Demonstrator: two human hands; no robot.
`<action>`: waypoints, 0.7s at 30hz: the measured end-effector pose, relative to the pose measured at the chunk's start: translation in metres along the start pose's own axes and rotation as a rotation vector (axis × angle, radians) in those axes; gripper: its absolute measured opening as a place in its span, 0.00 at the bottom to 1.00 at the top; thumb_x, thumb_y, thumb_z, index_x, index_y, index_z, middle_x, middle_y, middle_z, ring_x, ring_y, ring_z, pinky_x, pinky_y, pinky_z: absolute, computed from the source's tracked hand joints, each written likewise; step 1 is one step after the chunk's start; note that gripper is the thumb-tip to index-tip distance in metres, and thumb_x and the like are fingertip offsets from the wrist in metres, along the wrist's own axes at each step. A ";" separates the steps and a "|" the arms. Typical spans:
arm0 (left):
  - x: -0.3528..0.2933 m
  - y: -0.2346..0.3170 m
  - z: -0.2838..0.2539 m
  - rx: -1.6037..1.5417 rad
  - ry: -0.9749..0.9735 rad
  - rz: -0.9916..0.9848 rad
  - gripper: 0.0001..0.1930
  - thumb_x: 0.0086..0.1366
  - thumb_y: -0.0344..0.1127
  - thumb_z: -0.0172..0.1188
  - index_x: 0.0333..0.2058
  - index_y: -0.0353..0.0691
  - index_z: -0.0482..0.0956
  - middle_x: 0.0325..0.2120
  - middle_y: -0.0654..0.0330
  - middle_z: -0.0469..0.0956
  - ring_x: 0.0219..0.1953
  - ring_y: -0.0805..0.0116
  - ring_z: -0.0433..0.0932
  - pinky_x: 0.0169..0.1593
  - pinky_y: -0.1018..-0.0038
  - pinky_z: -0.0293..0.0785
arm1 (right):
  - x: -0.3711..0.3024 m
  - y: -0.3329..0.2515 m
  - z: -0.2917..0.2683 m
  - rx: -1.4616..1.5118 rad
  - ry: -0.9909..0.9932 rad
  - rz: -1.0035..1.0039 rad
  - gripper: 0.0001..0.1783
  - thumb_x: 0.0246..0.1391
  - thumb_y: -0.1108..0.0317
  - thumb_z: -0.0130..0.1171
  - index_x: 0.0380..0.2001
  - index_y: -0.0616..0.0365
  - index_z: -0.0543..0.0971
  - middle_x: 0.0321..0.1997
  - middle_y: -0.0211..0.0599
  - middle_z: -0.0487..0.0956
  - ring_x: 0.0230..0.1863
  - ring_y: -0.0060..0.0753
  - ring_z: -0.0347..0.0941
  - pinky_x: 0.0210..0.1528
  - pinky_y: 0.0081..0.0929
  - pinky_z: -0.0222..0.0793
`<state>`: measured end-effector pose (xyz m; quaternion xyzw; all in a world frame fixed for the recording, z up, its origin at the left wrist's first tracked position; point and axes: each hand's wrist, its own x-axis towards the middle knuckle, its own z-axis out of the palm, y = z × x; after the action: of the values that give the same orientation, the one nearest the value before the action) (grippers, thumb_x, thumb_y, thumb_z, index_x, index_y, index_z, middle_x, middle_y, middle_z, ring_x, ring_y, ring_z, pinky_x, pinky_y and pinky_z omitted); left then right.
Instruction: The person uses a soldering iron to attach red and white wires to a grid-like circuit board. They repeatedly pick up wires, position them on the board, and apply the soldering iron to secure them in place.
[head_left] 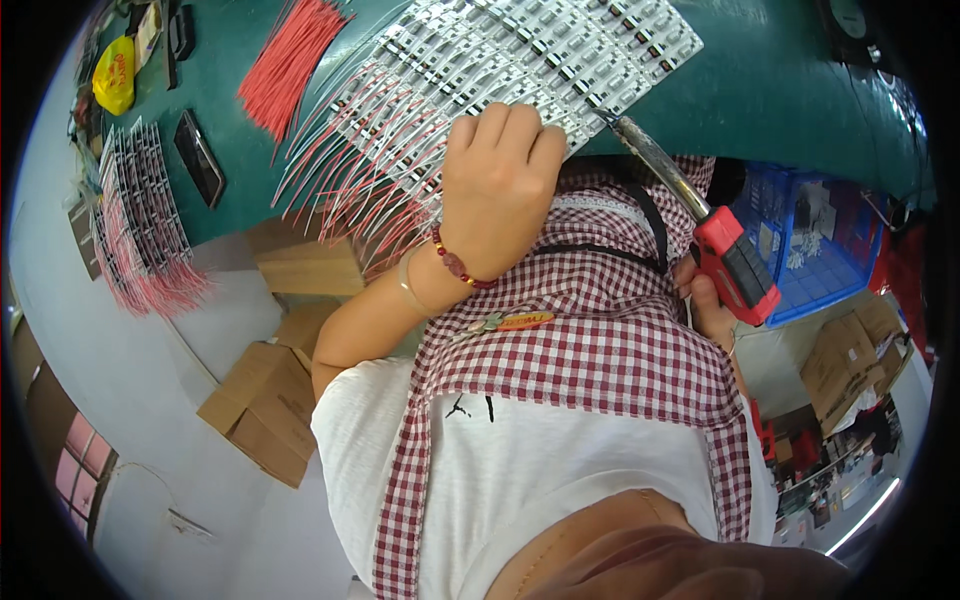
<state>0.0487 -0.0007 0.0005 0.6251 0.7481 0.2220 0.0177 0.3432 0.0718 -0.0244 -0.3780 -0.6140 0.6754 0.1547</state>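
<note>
A panel of small silvery circuit boards (540, 50) lies at the front of the green table, with thin red and white wires (370, 170) fanning from its left side. My left hand (503, 185) rests over the panel's near edge, fingers curled down and closed. What its fingertips pinch is hidden beneath them. My right hand (708, 305), partly covered, is closed at the red and black handle of a soldering iron (735, 262). The iron's metal shaft slants up and left, and its tip meets the panel's near edge, just right of my left hand.
A bundle of red wires (290, 65) lies left of the panel. Farther left are a phone (200, 158), a second wired panel (140, 205) and a yellow packet (114, 75). A blue crate (820, 270) stands below the table at right; cardboard boxes (265, 405) sit at lower left.
</note>
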 end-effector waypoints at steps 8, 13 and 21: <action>0.078 -0.073 -0.047 0.365 0.088 -0.039 0.04 0.55 0.34 0.58 0.27 0.43 0.77 0.25 0.60 0.74 0.33 0.61 0.73 0.38 0.62 0.63 | 0.044 -0.032 0.021 0.279 0.206 -0.231 0.30 0.56 0.50 0.55 0.49 0.67 0.64 0.18 0.34 0.68 0.14 0.20 0.60 0.19 0.19 0.59; 0.166 -0.143 -0.002 0.507 0.271 -0.001 0.05 0.55 0.34 0.54 0.23 0.45 0.77 0.26 0.62 0.74 0.35 0.64 0.73 0.39 0.64 0.62 | 0.061 -0.054 0.027 0.282 0.191 -0.342 0.27 0.58 0.53 0.52 0.49 0.66 0.64 0.18 0.35 0.67 0.15 0.21 0.58 0.20 0.21 0.60; 0.135 -0.161 -0.053 0.418 0.218 -0.222 0.04 0.54 0.37 0.58 0.27 0.45 0.77 0.28 0.59 0.74 0.38 0.58 0.73 0.40 0.62 0.67 | 0.059 -0.065 0.029 0.371 0.215 -0.319 0.24 0.60 0.56 0.49 0.49 0.65 0.62 0.18 0.35 0.67 0.14 0.22 0.58 0.19 0.22 0.60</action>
<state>-0.1458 0.0907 0.0250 0.5016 0.8393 0.1252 -0.1684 0.2665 0.1036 0.0165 -0.3113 -0.5114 0.6995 0.3903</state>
